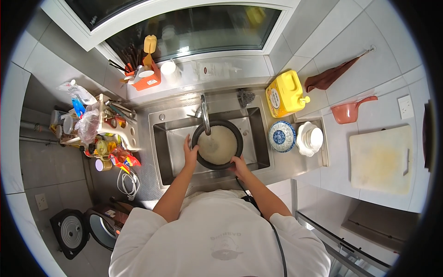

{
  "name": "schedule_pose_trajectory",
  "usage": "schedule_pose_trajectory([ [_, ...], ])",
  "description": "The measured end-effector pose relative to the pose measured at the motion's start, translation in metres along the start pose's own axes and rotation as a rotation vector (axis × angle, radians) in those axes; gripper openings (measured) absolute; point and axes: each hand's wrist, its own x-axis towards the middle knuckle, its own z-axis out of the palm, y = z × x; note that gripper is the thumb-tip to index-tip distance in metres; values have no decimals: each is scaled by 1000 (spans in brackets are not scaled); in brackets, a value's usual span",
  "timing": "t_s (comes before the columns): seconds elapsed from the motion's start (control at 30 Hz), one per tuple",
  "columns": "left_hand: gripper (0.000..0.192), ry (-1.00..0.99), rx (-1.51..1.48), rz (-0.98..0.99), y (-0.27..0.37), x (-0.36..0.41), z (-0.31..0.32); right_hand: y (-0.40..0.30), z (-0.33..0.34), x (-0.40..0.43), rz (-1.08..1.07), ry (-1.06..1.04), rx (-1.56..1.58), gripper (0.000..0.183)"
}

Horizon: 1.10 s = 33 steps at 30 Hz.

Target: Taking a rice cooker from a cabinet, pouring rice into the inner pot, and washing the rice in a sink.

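Observation:
A dark round rice cooker inner pot (pixel 240 138) is held over the stainless steel sink (pixel 258 138), beneath the curved metal faucet (pixel 205 114). Pale rice (pixel 221 147) fills its middle, with a greyer patch below the spout; whether water is running I cannot tell. My left hand (pixel 191 154) grips the pot's left side, thumb near the rim. At the lower right of the rim, my right hand (pixel 239 167) holds on with its thumb on top and its other fingers mostly hidden beneath.
Right of the sink stand a yellow jug (pixel 285 93), a blue-and-white bowl (pixel 282 136) and stacked white dishes (pixel 309 140). A crowded rack (pixel 117 128) and a coiled white cable (pixel 128 185) are on the left. An open-lidded rice cooker (pixel 102 226) sits lower left.

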Motion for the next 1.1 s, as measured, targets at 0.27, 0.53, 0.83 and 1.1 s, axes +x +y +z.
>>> schedule_pose_trajectory([
  [0.27, 44, -228, -690, -732, -44, -14, -9, 0, -19, 17, -4, -33, -113, 80],
  [0.53, 31, -225, -756, -644, -42, -13, 0, -55, 38, -7, -987, 83, -1531, 82],
  [0.83, 19, -213, -766, -680, -37, -19, 3, -16, 94, 64, -667, 171, -1719, 78],
  [1.1, 53, -249, -786, -701, -45, -8, -6, 7, 80, 92, -615, -318, -1602, 32],
])
